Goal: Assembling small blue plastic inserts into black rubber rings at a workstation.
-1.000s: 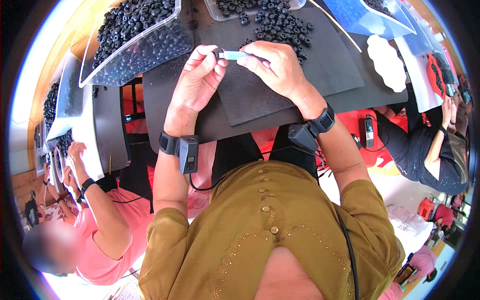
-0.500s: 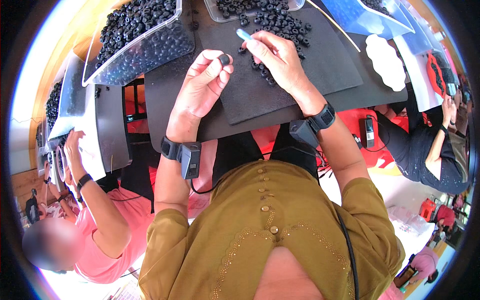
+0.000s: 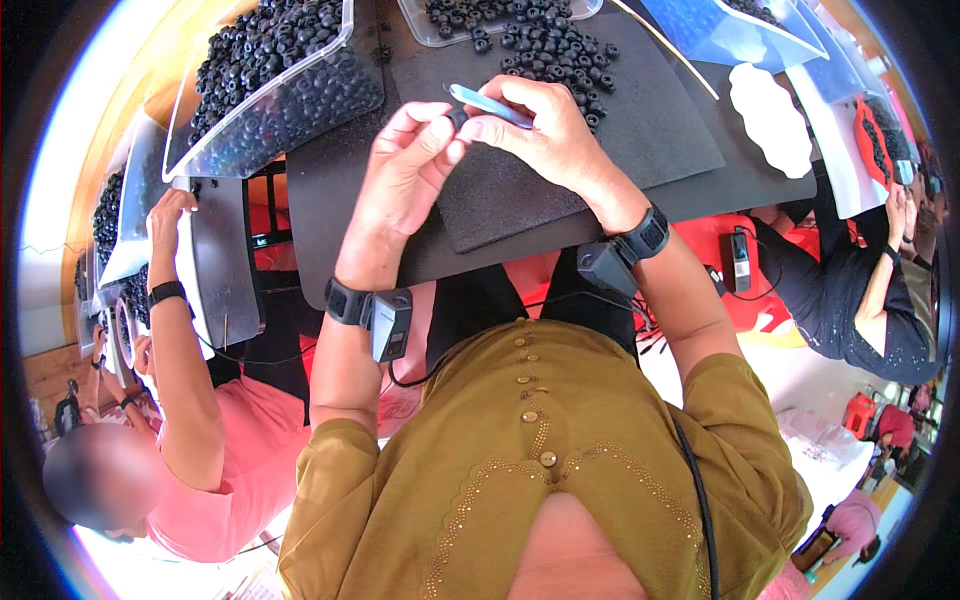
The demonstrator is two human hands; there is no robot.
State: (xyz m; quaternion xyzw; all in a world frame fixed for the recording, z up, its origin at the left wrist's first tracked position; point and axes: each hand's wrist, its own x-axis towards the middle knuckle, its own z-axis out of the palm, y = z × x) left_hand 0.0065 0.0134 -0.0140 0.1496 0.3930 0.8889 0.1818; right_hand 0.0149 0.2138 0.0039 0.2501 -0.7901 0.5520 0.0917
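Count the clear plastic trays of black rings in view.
4, maybe more past the rim: a large tray at upper left, one at the top edge, one at upper right, and one by the co-worker on the left.

Dark worktable (image 3: 330, 210) in bright daylight, wooden edge (image 3: 105, 150) beyond.

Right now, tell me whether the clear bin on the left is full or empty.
Full: the bin is heaped with small black rings up to its rim.

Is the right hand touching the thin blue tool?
Touching. The head view shows the right hand pinching the blue tool between its fingertips.
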